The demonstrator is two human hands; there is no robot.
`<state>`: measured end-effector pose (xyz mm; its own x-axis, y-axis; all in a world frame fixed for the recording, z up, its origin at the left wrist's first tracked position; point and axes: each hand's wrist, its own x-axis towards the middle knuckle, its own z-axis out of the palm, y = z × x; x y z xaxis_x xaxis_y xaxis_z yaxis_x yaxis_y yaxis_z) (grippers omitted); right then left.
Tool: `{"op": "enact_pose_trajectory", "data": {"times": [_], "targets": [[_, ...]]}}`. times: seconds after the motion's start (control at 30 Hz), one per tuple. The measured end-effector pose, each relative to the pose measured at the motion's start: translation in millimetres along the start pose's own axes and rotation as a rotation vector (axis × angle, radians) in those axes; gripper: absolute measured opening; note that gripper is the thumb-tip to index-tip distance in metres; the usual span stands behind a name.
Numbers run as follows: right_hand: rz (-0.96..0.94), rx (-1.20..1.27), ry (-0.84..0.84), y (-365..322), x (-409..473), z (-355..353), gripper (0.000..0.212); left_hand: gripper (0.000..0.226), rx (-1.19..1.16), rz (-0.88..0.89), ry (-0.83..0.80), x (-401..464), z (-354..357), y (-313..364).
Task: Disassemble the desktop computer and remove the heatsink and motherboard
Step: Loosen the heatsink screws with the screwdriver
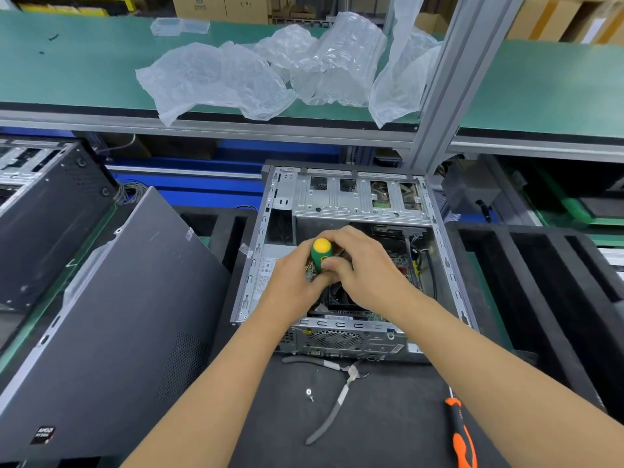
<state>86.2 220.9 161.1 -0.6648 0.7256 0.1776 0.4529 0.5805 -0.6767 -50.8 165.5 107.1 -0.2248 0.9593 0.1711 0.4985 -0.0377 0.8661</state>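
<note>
— Where's the heatsink (341,297)?

— Inside the open computer case (337,251), under my hands. My right hand (363,265) grips the screwdriver (321,255); my left hand (297,275) curls around its lower handle.

— Handling?

— I'd guess stiff and weighty (fins bend), so lift by its frame.

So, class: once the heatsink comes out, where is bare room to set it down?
Bare black mat lies between the grey-handled pliers and the orange-handled screwdriver. The open silver computer case is crowded: both hands work the green-and-yellow screwdriver there.
</note>
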Motion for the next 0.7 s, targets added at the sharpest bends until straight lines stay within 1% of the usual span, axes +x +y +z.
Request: {"op": "enact_pose_trajectory", "data": {"times": [0.03,0.17,0.2,0.27,0.37,0.43,0.5,0.6,0.67,0.7], "targets": [[0.016,-0.014,-0.020,0.4,0.1,-0.3,0.032,0.037,-0.010,0.005,-0.006,-0.5,-0.4,-0.9],[0.052,-0.033,-0.094,0.3,1.2,-1.9,0.041,0.028,0.021,-0.029,0.011,0.6,-2.2,-3.1],[0.070,-0.019,-0.097,-1.4,3.3,-3.3,0.045,0.029,0.023,-0.027,0.014,1.3,-1.5,-2.7],[0.127,0.038,-0.028,-6.8,7.8,-3.5,0.053,0.035,0.031,-0.032,0.016,2.7,0.8,-1.6],[0.173,0.087,0.141,-12.4,8.9,3.8,0.039,0.041,-0.012,-0.093,0.054,5.1,2.1,-2.5],[0.162,0.111,0.191,-11.1,5.3,7.0,0.030,0.040,-0.033,-0.073,0.036,4.9,-0.3,-4.4],[0.145,0.123,0.185,-9.3,1.3,2.4,0.026,0.040,-0.050,-0.031,0.007,1.5,-2.9,-4.4],[0.061,-0.035,0.085,-10.3,2.1,-6.6,0.021,0.042,-0.020,-0.009,-0.007,0.3,-2.7,-4.0],[0.012,-0.117,0.044,-12.2,7.0,-9.3,0.023,0.038,-0.003,-0.013,0.006,1.5,-1.5,-2.6],[0.002,-0.113,0.025,-13.7,9.4,-10.4,0.025,0.038,-0.013,-0.024,0.020,2.0,-1.6,-2.1]]}}
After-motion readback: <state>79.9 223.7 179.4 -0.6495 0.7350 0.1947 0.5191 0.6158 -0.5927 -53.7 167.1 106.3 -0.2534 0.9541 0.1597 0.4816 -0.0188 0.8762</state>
